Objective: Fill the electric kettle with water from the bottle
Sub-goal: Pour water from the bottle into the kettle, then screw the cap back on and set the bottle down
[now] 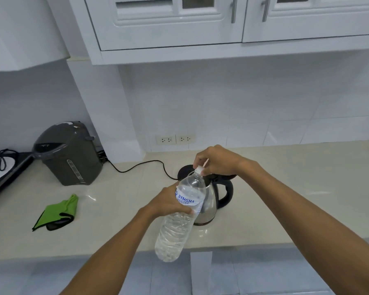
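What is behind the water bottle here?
Behind the bottle stands the steel kettle, its black handle showing to the right. The bottle and right hand cover the kettle's top, so its lid and opening cannot be seen.

- Bottle (180, 218): clear plastic, ribbed, blue-and-white label, water inside; tilted with its neck leaning up and away, held in the air at its label band, in front of the kettle. White cap (199, 169) on its neck.
- Electric kettle (209, 206): shiny steel body, black handle to the right, upright on the pale desk (296, 201), partly hidden behind the bottle.
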Available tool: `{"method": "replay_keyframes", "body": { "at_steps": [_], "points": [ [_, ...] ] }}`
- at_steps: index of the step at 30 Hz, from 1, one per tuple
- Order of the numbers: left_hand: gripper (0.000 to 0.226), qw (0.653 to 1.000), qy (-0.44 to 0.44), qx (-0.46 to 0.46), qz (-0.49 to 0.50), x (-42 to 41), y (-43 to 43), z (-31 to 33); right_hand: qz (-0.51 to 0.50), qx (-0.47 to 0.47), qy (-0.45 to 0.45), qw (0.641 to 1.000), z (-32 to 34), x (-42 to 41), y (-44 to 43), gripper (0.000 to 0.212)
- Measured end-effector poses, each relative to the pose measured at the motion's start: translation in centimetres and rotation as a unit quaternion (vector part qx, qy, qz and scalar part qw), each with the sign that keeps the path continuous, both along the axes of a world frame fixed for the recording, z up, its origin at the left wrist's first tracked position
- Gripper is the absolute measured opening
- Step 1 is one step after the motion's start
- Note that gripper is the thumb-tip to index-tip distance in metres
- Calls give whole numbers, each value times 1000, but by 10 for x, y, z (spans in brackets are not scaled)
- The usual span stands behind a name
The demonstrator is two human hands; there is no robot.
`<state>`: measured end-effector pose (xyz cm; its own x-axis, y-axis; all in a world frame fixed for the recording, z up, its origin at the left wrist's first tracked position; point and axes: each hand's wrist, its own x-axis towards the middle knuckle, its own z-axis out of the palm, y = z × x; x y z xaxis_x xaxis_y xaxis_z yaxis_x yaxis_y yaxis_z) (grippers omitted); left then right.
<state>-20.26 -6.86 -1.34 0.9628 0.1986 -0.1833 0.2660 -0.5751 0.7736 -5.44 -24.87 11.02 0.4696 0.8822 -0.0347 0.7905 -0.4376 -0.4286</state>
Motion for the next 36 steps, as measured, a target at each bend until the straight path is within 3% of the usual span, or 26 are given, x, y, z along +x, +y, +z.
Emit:
{"method": "replay_keyframes", "body": {
  "at_steps": [6,12,15,18,20,21,22,23,27,33,36],
  "points": [
    [86,998,-58,-14,-1,-2,-20,-1,15,-37,1,999,19,-2,-12,32],
    [85,997,-80,-18,-18,2,-33,2,-18,-67,-12,998,36,-14,-25,18],
    [85,995,-92,-21,-10,6,-37,5,-47,-81,-89,992,26,-23,-23,38],
    [85,993,-112,-25,2,8,-46,10,-68,-53,-189,978,6,-29,-21,43],
    [82,993,-113,-28,7,11,-54,10,-73,-68,-295,950,-1,-25,-24,34],
    [83,993,-112,-26,10,13,-58,9,-81,-110,-319,938,1,-26,-27,20],
    [84,994,-108,-21,14,15,-62,8,-93,-139,-317,933,2,-27,-29,7],
    [85,994,-105,-17,14,16,-65,7,-135,-160,-289,934,5,-29,-29,8],
    [90,994,-103,-15,21,17,-77,0,-244,-108,-234,935,3,-27,-33,32],
    [88,990,-128,-14,52,25,-93,2,-217,-80,-131,964,8,-21,-48,75],
    [80,987,-144,-35,68,35,-109,8,-202,-17,-91,975,11,-18,-64,56]
  ]
}}
